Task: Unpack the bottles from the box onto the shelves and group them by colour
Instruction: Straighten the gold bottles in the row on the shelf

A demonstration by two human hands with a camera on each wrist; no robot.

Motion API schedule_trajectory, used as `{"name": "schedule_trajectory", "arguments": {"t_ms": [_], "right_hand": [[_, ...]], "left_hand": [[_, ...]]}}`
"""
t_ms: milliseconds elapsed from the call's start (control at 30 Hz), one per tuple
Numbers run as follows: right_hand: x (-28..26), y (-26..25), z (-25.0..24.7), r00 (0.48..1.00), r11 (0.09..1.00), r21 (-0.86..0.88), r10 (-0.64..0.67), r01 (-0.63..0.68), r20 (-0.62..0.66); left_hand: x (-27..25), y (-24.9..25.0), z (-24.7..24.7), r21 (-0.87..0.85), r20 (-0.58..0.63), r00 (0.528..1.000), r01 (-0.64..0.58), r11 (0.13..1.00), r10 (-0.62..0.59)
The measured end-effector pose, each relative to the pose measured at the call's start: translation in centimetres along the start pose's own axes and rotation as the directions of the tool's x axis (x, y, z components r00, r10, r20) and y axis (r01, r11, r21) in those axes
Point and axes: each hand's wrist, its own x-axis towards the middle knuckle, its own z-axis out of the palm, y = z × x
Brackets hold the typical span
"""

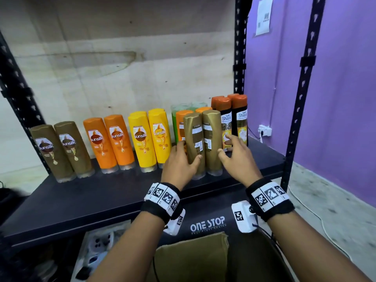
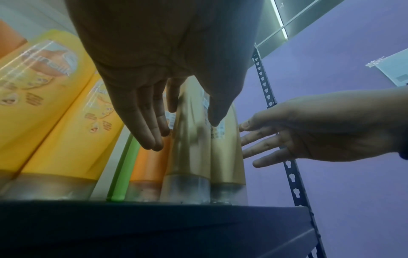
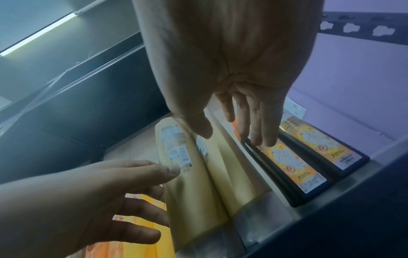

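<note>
Now two gold bottles stand together near the right front edge of the shelf; left grip released, thumb touching the left one; right grip released, straight fingers just beside the other.

two gold bottles, yellow bottles, orange bottles, brown bottles, black shelf, purple wall, black-and-white patterned wristbands

We see dark shelf carrying upright rows. Left end: two brown bottles, cap down. Then two orange bottles, then yellow bottles two deep. Right of those, green bottles at back, more orange bottles before them. Right end: black bottles, orange tops. We note two gold bottles touching, cap down, back labels toward us, nearest front edge. Brown cardboard box below that edge.
</note>
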Motion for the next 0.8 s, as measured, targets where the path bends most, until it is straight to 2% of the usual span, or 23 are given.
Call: {"name": "schedule_trajectory", "arguments": {"t_ms": [233, 400, 567, 800], "right_hand": [[0.7, 0.3, 1.6, 0.998, 0.996, 0.093, 0.007, -0.012, 0.061], [0.9, 0.1, 2.9, 1.0, 0.996, 0.085, 0.018, -0.017, -0.012], [0.4, -0.5, 3.4, 1.0, 0.994, 0.107, -0.004, 0.007, -0.03], [-0.6, -2.8, 5.1, 0.998, 0.984, 0.17, -0.055, 0.061, -0.042]], "left_hand": [[0.5, 0.0, 0.7, 0.002, -0.008, 0.999, 0.043, 0.999, -0.043], [0.7, 0.3, 0.9, -0.081, -0.051, 0.993, 0.1, 0.992, -0.104], [-0.2, -0.4, 0.4, -0.185, -0.074, 0.992, 0.09, 0.979, -0.105], [-1.4, -2.3, -2.6, -0.17, -0.118, 0.986, 0.1, 0.98, -0.121]]}}
